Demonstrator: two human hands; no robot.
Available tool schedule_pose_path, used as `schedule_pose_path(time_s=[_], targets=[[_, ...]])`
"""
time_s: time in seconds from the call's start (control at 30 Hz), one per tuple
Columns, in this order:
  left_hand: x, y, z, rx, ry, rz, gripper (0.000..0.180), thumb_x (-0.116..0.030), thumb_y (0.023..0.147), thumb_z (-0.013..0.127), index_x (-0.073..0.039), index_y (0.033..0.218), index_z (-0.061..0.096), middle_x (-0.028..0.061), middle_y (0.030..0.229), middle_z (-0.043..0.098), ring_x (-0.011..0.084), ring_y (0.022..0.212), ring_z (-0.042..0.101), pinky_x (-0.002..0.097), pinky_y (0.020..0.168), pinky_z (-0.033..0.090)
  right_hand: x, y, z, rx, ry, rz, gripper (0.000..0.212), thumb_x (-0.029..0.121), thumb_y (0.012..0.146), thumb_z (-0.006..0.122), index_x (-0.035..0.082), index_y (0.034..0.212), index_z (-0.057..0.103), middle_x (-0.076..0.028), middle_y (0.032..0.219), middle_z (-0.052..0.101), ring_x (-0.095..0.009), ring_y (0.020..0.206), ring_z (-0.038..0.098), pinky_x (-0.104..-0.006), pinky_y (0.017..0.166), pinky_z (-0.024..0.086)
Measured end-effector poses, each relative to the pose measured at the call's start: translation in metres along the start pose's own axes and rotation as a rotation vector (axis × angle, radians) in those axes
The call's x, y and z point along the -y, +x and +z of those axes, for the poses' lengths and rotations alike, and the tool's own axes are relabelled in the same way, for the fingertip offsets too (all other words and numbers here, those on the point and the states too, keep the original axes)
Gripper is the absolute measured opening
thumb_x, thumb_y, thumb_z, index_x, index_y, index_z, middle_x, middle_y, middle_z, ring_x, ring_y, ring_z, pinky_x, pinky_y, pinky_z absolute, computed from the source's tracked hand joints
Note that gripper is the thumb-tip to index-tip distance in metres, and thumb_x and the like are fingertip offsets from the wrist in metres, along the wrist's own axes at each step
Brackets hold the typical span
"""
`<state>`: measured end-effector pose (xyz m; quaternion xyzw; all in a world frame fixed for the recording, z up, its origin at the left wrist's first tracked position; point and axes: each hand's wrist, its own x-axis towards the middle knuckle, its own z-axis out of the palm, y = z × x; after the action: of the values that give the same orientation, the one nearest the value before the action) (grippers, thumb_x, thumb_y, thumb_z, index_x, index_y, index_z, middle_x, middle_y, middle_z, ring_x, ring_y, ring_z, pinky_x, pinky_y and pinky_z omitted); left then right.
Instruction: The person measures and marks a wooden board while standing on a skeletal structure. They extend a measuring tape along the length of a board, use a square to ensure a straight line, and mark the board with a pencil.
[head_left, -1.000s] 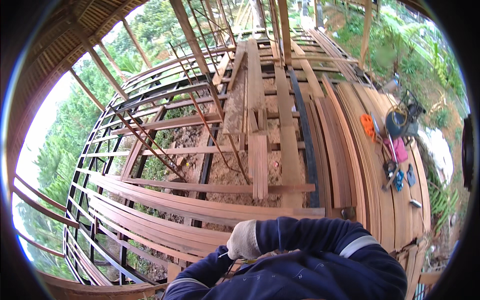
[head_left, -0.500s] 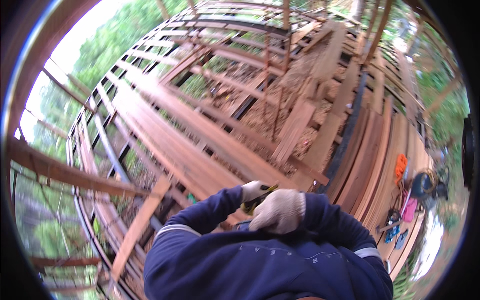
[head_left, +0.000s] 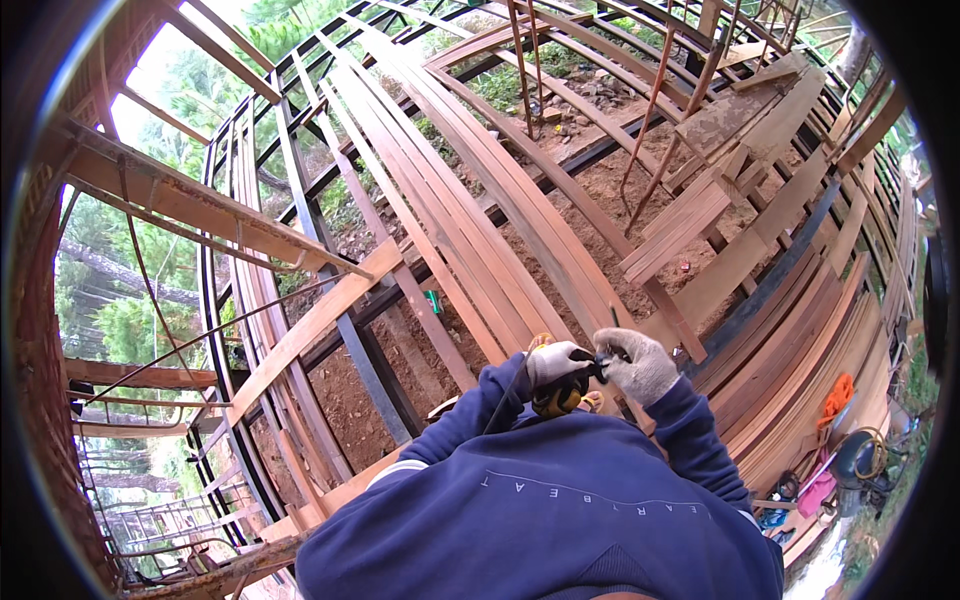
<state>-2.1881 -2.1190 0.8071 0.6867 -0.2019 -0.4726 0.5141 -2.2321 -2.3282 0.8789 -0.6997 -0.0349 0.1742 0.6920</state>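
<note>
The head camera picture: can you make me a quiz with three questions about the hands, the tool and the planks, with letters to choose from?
1. Where is the yellow tool?
A. On the soil
B. Between the two hands
C. On the planks at the right

2. What colour are the gloves?
A. Grey-white
B. Red
C. Green

3. How are the long planks lying?
A. Standing upright
B. Flat, side by side over the frame
C. Piled in a box

Answers: 1 B, the left hand grips it and the right hand touches its top. 2 A, both gloves look pale grey-white. 3 B, they run flat next to each other across the dark frame.
</note>
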Motion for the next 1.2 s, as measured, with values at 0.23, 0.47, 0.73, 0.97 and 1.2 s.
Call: schedule_pose_path(time_s=[0.23,0.47,0.73,0.97,1.2], targets=[[0.002,-0.016,-0.017,0.184,-0.119,-0.108,0.029,-0.027,0.093,0.058,-0.003,0.104,0.069,0.0078,0.089,0.071,0.0168,0.080,0.067,0.0297,0.071,0.053,-0.020,0.007,0.000,-0.347,0.313,0.135,0.031,-0.011,0.079,0.046,0.002,0.101,0.065,-0.005,0.087,0.063,-0.008,0.060,0.057,-0.0223,0.057,0.052],[0.115,-0.019,-0.080,0.309,0.095,-0.034,0.026,-0.026,0.094,0.055,-0.007,0.106,0.068,0.0025,0.095,0.067,0.0116,0.083,0.061,0.0257,0.076,0.049,0.009,0.057,-0.137,-1.096,0.457,-0.112,0.033,-0.003,0.080,0.047,0.007,0.106,0.065,-0.003,0.083,0.065,-0.004,0.052,0.048,-0.0195,0.047,0.046],[0.035,-0.053,-0.189,0.003,-0.069,-0.179,0.024,-0.024,0.092,0.058,-0.006,0.101,0.070,0.0054,0.092,0.069,0.0145,0.084,0.064,0.0295,0.077,0.051,-0.010,0.180,-0.094,-0.965,0.629,-0.137,0.010,0.011,0.086,0.061,0.006,0.094,0.059,0.001,0.075,0.058,-0.007,0.059,0.053,-0.0213,0.056,0.048],[0.036,-0.080,-0.280,-0.136,-0.183,-0.224,0.027,-0.027,0.092,0.055,-0.006,0.097,0.072,0.0051,0.088,0.072,0.0144,0.082,0.067,0.0284,0.074,0.051,-0.021,0.285,0.131,0.019,0.376,0.255,0.016,0.007,0.091,0.052,0.001,0.100,0.065,-0.003,0.074,0.060,-0.008,0.061,0.056,-0.0228,0.055,0.048],[0.061,-0.082,-0.344,-0.103,-0.300,-0.276,0.025,-0.021,0.092,0.057,-0.003,0.102,0.069,0.0068,0.088,0.069,0.0135,0.082,0.066,0.0275,0.074,0.052,-0.014,0.369,0.136,-0.253,0.503,0.417,0.017,0.005,0.088,0.050,-0.002,0.091,0.066,-0.003,0.063,0.059,-0.010,0.049,0.054,-0.0232,0.048,0.047]])
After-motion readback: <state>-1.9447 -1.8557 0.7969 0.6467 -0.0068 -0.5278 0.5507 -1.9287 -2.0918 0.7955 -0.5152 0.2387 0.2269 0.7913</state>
